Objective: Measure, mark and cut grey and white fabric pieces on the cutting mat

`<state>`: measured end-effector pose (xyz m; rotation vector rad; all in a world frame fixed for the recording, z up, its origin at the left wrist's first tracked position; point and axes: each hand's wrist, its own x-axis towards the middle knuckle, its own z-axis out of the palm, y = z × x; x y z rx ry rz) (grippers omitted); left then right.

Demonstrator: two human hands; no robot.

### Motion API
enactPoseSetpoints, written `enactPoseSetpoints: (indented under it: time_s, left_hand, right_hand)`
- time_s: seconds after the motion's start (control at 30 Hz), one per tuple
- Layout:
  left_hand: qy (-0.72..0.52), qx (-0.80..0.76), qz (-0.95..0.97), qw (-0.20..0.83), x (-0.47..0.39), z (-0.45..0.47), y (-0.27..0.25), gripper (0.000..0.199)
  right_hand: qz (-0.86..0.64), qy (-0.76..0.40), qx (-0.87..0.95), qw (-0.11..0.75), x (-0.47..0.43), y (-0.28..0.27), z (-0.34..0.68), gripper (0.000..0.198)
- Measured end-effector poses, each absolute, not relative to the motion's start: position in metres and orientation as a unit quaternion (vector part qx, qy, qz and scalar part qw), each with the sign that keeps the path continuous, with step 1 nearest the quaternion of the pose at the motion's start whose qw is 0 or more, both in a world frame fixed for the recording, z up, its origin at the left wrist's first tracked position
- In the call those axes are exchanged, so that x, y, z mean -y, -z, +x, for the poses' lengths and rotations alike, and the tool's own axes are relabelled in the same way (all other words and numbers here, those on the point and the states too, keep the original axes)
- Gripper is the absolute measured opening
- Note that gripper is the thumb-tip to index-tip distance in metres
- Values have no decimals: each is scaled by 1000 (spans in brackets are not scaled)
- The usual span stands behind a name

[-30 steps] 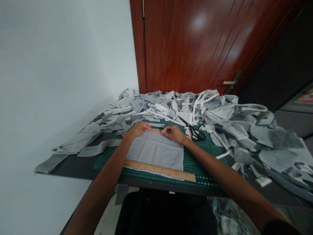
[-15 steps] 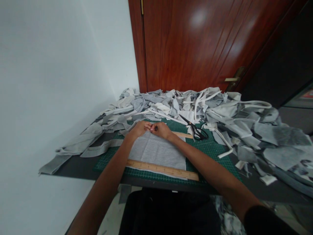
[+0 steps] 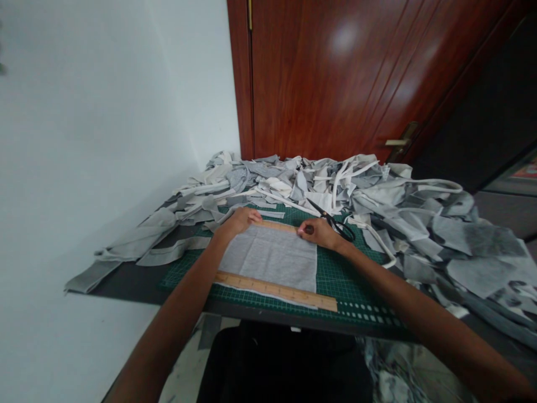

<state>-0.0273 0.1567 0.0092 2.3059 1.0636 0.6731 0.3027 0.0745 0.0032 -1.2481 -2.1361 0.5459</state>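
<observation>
Farther to the right along the far ruler (image 3: 279,226), the right hand (image 3: 319,231) is now resting well apart from the left hand (image 3: 243,219), which it was touching or nearly touching half a second ago; the left is staying about where it was. Gray cloth (image 3: 272,252) is lying flat on the green cutting mat (image 3: 348,274), directly in front of the person, with the far ruler lying along its far edge and the near ruler (image 3: 277,289) crossing it close to the table's front edge.

The right fingers are pinching together at the far ruler; something dark is showing between them, but I cannot tell whether it is a tool or shadow. The left fingers are bending down at the ruler's left end, and how firmly they are gripping is impossible to tell. Both ends of the far ruler are hiding behind the hands, and the left forearm is covering the near ruler's left end.

Black scissors (image 3: 327,217) are lying just beyond the right hand, which is partly covering their handles. Heaped scraps (image 3: 293,179) are crowding the table's back and both sides. Below the table, more fabric (image 3: 394,386) is showing; whether a container is holding it is unclear.
</observation>
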Motion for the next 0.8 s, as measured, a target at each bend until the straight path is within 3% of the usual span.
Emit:
enactPoseSetpoints:
  time_s: [0.3,0.53,0.67,0.8]
  left_hand:
    - [-256,-394,856,216,-154,-26,-8,32]
    - [-233,-439,857,138,-143,-12,-6,34]
    - [-229,-453,857,91,-121,3,-1,39]
    - [-223,-428,873,68,-96,30,-1,39]
  right_hand:
    - [-507,-209,788,279,-60,-3,344,16]
    - [-510,-214,797,242,-64,-11,352,8]
    - [-502,-220,794,264,-63,-17,353,21]
    - [-500,-260,749,348,-65,-22,347,40]
